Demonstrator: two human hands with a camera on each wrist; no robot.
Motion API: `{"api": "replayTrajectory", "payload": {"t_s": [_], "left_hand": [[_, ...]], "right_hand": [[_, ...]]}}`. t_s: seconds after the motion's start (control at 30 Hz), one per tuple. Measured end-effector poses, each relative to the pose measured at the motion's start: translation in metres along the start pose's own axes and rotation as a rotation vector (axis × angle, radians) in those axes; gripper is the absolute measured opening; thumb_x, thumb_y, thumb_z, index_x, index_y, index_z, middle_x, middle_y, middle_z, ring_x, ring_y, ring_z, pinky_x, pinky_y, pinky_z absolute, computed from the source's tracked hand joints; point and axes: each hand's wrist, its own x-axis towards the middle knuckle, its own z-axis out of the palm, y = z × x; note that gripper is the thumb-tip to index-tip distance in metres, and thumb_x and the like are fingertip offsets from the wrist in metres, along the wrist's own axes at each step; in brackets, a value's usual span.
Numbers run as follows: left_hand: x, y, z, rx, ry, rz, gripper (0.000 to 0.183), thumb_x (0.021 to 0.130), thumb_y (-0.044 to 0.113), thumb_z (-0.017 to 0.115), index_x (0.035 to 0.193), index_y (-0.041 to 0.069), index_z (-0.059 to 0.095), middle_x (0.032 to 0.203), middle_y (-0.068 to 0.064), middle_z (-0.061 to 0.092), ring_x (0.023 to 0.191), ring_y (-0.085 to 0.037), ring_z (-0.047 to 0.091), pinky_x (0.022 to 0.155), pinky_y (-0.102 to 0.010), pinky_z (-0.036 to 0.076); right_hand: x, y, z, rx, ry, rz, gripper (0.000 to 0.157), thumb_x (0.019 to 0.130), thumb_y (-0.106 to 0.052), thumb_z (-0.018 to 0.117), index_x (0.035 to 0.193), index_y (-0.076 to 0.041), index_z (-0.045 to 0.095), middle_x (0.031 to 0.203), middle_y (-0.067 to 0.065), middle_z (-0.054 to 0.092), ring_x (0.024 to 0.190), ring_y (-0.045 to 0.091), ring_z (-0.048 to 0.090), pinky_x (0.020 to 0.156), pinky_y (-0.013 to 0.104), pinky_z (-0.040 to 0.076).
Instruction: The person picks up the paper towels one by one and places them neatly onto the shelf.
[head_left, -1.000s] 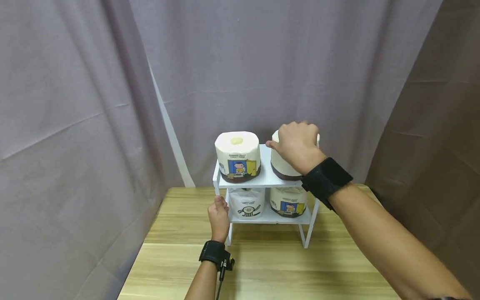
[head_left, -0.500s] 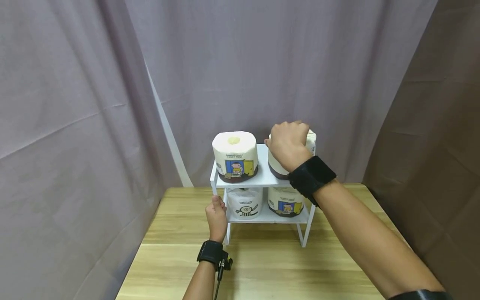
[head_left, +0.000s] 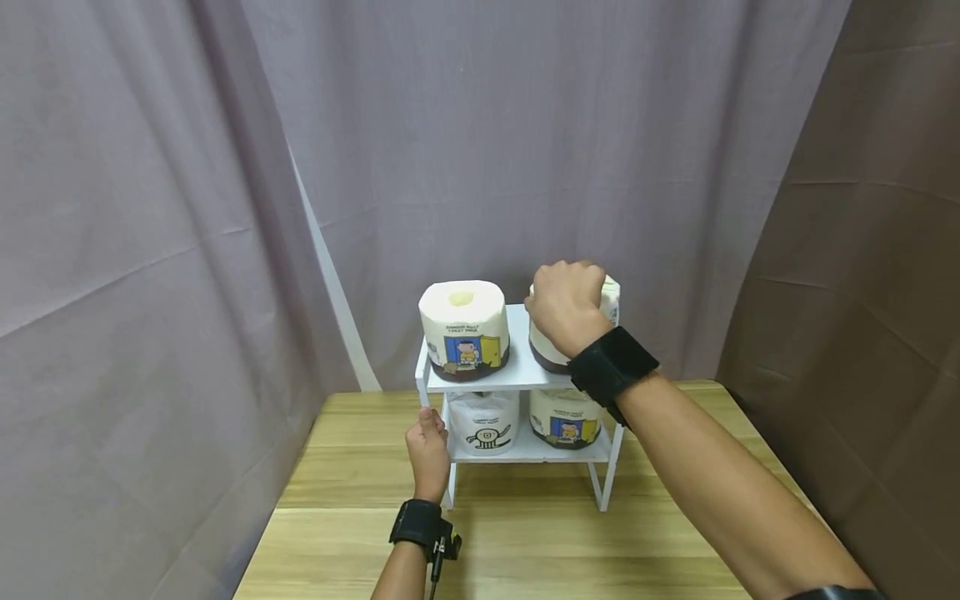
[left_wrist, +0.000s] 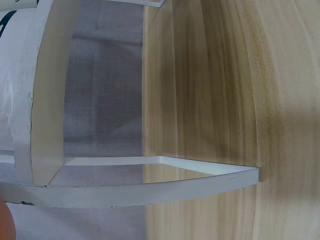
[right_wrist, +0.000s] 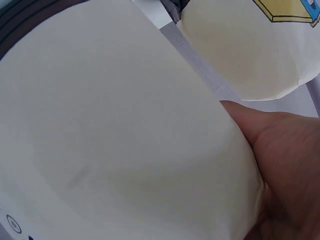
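A white two-tier rack (head_left: 487,384) holds wrapped toilet paper rolls on both shelves. My right hand (head_left: 566,304) grips the top of the upper right toilet roll (right_wrist: 125,125), which stands upright on the shelf with its dark base band down. In the right wrist view my thumb (right_wrist: 265,120) presses against the roll's side. Beside it stands the upper left toilet roll (head_left: 465,329), printed with a cartoon figure and a yellow door. My left hand (head_left: 428,450) holds the rack's left front leg just below the upper shelf; only a fingertip (left_wrist: 6,225) shows in the left wrist view.
On the lower shelf are a white roll with a black line drawing (head_left: 486,425) and a cartoon-printed roll (head_left: 566,421). The rack stands on a wooden table (head_left: 540,550). Grey curtains (head_left: 450,150) hang behind and at the sides.
My right hand has shifted slightly left over the upper right roll, so more of its right top shows. My left hand keeps its hold on the rack leg. The head view has moved a little.
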Motion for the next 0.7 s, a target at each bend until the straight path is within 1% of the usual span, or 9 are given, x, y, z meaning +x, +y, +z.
{"api": "replayTrajectory", "payload": {"t_s": [0.27, 0.53, 0.6, 0.7], "left_hand": [[0.003, 0.002, 0.005, 0.004, 0.019, -0.017, 0.053, 0.107, 0.023, 0.033, 0.064, -0.006, 0.043, 0.048, 0.012, 0.030, 0.044, -0.003, 0.027, 0.044, -0.021, 0.020], [0.005, 0.004, 0.007, 0.023, 0.008, -0.004, 0.050, 0.107, 0.024, 0.033, 0.062, 0.005, 0.044, 0.049, 0.014, 0.031, 0.045, -0.003, 0.029, 0.045, -0.022, 0.022], [0.005, 0.004, 0.007, 0.027, -0.002, -0.006, 0.051, 0.107, 0.024, 0.032, 0.062, 0.005, 0.043, 0.049, 0.014, 0.031, 0.045, -0.004, 0.029, 0.045, -0.022, 0.022], [0.006, 0.003, 0.008, 0.025, -0.007, -0.008, 0.051, 0.107, 0.024, 0.032, 0.062, 0.002, 0.043, 0.049, 0.013, 0.030, 0.044, -0.004, 0.028, 0.045, -0.022, 0.022]], "right_hand": [[0.001, 0.007, 0.000, 0.036, 0.042, -0.007, 0.043, 0.092, -0.043, 0.057, 0.087, -0.003, 0.072, 0.083, 0.019, 0.066, 0.082, 0.038, 0.059, 0.066, 0.051, 0.047], [-0.005, 0.017, 0.000, 0.067, 0.084, -0.047, 0.043, 0.092, -0.044, 0.056, 0.084, -0.005, 0.071, 0.081, 0.017, 0.064, 0.079, 0.035, 0.056, 0.062, 0.051, 0.046], [-0.007, 0.019, 0.000, 0.073, 0.097, -0.061, 0.043, 0.092, -0.044, 0.056, 0.084, -0.005, 0.070, 0.081, 0.017, 0.064, 0.079, 0.035, 0.056, 0.060, 0.051, 0.046], [-0.011, 0.022, -0.001, 0.085, 0.108, -0.076, 0.043, 0.092, -0.044, 0.056, 0.083, -0.004, 0.069, 0.081, 0.016, 0.064, 0.081, 0.035, 0.056, 0.059, 0.051, 0.047]]}}
